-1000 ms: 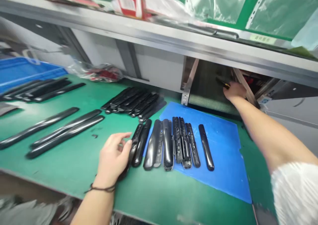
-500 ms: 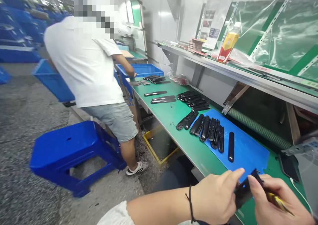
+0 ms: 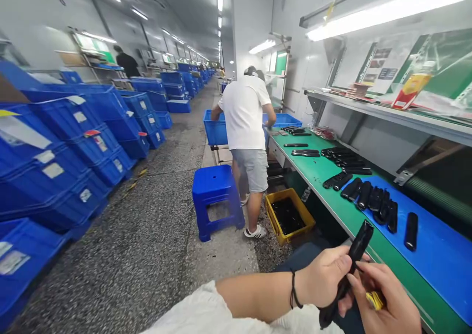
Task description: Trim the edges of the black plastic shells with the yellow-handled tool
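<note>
My left hand [image 3: 326, 277] is wrapped round a long, black, glossy plastic part [image 3: 362, 239], which tilts up and to the right over the table's front edge. My right hand [image 3: 391, 297] is beside it, with its fingertips at the middle of the part. Tucked in that hand is a small yellow-and-black tool [image 3: 374, 300]; its kind is mostly hidden by the fingers. Several similar black plastic parts [image 3: 376, 199] lie in a row on a blue mat [image 3: 438, 275], and a single black part [image 3: 411, 232] lies apart to their right.
More black parts lie farther along the green table [image 3: 313, 174]. Below it stands a yellow crate [image 3: 283, 236] of dark pieces. A blue stool [image 3: 214, 181] and a co-worker in a white shirt [image 3: 245, 113] are ahead. Stacked blue crates [image 3: 81, 142] line the left. A bottle [image 3: 413, 86] stands on the shelf.
My view has swung left, showing the aisle and crates. The black part in my left hand now points more upright, and my hands have shifted on it. The co-worker still leans over the blue bins.
</note>
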Demonstrator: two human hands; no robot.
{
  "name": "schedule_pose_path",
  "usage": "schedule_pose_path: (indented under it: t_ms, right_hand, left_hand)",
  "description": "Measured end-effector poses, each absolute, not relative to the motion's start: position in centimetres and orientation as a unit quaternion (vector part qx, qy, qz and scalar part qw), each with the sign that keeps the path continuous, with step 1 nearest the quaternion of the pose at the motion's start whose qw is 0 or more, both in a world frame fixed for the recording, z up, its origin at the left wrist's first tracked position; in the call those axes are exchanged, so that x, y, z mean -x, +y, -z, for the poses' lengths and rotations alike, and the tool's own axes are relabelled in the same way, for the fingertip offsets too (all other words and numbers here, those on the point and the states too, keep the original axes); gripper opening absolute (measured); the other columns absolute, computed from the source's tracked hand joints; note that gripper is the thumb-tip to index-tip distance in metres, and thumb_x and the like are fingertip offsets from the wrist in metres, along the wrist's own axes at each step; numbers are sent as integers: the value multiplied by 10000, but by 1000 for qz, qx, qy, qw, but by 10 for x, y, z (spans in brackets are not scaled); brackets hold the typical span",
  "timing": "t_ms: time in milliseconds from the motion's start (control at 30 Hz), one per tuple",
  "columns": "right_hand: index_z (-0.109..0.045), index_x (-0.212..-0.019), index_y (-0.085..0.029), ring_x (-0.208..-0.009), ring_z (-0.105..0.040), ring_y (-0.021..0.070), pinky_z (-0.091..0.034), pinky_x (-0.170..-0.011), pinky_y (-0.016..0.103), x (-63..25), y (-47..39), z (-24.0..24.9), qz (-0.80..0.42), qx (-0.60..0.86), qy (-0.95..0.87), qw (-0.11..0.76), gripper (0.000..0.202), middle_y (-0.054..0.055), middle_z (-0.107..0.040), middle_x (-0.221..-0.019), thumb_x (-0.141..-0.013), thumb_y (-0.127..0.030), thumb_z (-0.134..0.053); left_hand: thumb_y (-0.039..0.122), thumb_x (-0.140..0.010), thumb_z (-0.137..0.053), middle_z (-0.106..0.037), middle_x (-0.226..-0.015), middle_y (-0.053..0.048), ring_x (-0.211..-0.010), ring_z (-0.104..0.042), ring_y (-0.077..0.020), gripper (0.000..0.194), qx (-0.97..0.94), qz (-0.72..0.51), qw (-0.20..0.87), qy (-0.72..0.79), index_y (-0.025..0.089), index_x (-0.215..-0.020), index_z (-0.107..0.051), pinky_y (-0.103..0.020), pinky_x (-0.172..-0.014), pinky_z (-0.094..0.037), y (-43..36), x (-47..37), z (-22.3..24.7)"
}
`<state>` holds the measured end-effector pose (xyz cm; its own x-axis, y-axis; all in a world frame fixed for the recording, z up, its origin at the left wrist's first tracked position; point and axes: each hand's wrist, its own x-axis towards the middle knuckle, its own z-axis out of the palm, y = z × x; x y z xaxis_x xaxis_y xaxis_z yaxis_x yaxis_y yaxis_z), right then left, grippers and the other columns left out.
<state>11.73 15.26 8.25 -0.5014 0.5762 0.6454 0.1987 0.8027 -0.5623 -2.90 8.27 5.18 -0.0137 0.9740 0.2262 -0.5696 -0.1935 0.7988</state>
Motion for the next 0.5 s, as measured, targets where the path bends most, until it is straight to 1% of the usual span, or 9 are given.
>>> schedule_pose_path:
  t_ms: [100,167,233,300,400,500]
  right_hand:
    - [-740,-936,-336,-677,-704,243,-633,-749,441,-104,144,-74,-264,205,-824,458,70,13,-711,-796,-871,-314,-752]
    - [-737,-908,-317,-641,-671,214,-626,-848,462,-92,139,-74,-313,197,-812,451,75,-13,-684,-742,-885,-246,-744]
    - [-735,-899,-293,-676,-673,197,-619,-869,442,-77,135,-75,-339,190,-802,453,90,-15,-688,-763,-882,-205,-750]
    - [-731,-902,-274,-701,-672,183,-616,-833,406,-60,136,-76,-348,179,-797,460,94,-9,-684,-776,-891,-181,-741]
    - [-729,-914,-257,-691,-666,166,-580,-682,332,-34,148,-75,-353,164,-802,452,70,-3,-676,-774,-911,-187,-733]
    - [-722,-870,-245,-653,-644,154,-532,-600,306,-17,163,-71,-373,182,-801,430,62,-9,-664,-734,-930,-232,-732]
  left_hand:
    - [738,-965,-512,-563,-591,22,-339,-535,-125,653,-389,-651,587,283,120,-1156,-602,-228,-347,-455,66,38,-55]
    - [705,-988,-503,-546,-574,28,-324,-502,-108,566,-387,-658,569,307,143,-999,-571,-206,-321,-414,56,45,-58]
    - [651,-1020,-488,-533,-558,38,-322,-472,-90,501,-385,-659,559,323,157,-960,-541,-186,-325,-391,49,57,-61]
    - [610,-1038,-482,-546,-582,39,-333,-467,-79,466,-366,-659,567,333,150,-1037,-553,-168,-328,-369,48,71,-62]
    - [584,-1030,-518,-576,-688,30,-341,-453,-59,435,-318,-651,602,335,156,-1099,-553,-170,-324,-377,53,95,-59]
    - [566,-1038,-512,-583,-740,13,-356,-450,-42,420,-314,-634,616,345,151,-1054,-570,-161,-334,-383,60,111,-54]
